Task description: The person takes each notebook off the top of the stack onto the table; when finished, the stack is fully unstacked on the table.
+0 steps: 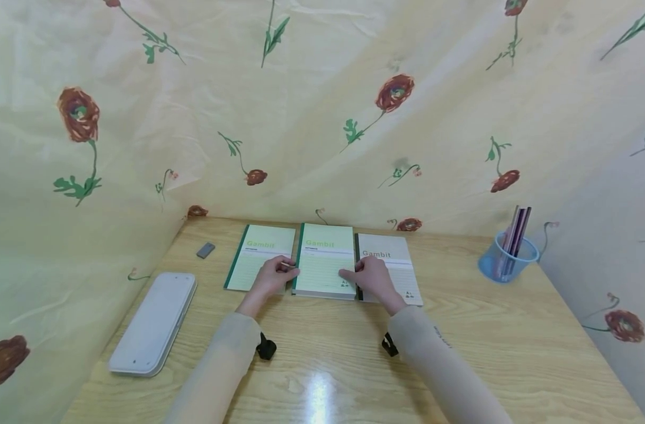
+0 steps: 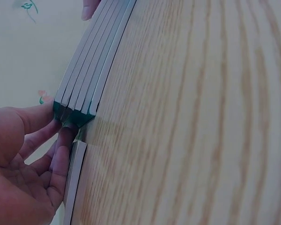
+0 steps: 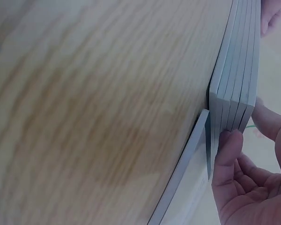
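Note:
A stack of several notebooks [image 1: 324, 259] with green spines and "Gambit" on the top cover lies on the table between both hands. My left hand [image 1: 272, 275] holds its spine side; in the left wrist view the thumb lies at the top notebook's edge and curled fingers touch the spines. From the opposite side my right hand [image 1: 374, 277] holds the page edges, thumb at the upper edge, fingers bent against the side. A single green-spined notebook [image 1: 264, 238] lies under the left hand. Beneath the right hand is a pale notebook [image 1: 394, 246] with a dark spine.
A white case [image 1: 153, 324] lies at the table's left, with a small grey block [image 1: 206, 250] behind it. At the back right stands a blue pen cup [image 1: 499, 262] with several pencils. Flowered cloth [image 1: 301, 118] hangs behind the table's back edge.

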`<state>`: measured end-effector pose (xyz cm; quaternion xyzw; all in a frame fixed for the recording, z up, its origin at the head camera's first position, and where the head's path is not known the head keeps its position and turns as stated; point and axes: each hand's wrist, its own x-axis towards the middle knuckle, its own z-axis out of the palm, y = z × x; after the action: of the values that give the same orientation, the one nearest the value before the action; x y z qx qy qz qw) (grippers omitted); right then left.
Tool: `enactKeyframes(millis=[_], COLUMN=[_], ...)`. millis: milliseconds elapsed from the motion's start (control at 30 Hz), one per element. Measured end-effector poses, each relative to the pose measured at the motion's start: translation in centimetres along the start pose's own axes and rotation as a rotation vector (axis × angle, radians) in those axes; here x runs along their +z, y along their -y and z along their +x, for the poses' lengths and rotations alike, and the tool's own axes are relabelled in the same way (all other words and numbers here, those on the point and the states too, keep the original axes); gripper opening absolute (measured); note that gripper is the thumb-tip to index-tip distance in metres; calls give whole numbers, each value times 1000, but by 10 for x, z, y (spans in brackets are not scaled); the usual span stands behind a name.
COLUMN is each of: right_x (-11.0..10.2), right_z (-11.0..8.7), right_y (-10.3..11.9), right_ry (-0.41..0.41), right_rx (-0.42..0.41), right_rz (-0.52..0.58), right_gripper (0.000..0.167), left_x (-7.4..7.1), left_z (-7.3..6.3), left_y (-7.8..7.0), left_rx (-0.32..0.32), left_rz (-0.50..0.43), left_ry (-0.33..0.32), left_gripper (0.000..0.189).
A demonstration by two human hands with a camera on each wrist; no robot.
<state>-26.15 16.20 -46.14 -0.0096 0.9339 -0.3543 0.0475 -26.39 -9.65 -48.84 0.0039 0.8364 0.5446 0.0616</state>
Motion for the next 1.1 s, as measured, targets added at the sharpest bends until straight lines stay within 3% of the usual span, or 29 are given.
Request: enactKeyframes(millis=[200,867,967,1100], right_x=[3,-4,-9,-16], right_z=[1,2,2,3], right_y=[-1,-10,-14,-23], right_ry=[20,-30,-33,-22], right_rx=[53,11,23,55], right_rz=[8,-33,2,90], right_gripper=[36,36,33,42], left_x=[0,2,1,1], left_z=[-3,0,-1,-1], left_y=[-2,1,1,0], left_rx=[0,6,-1,-6], left_rz=[-2,8,18,26], left_ry=[-1,2,0,-4], left_gripper=[25,24,24,23])
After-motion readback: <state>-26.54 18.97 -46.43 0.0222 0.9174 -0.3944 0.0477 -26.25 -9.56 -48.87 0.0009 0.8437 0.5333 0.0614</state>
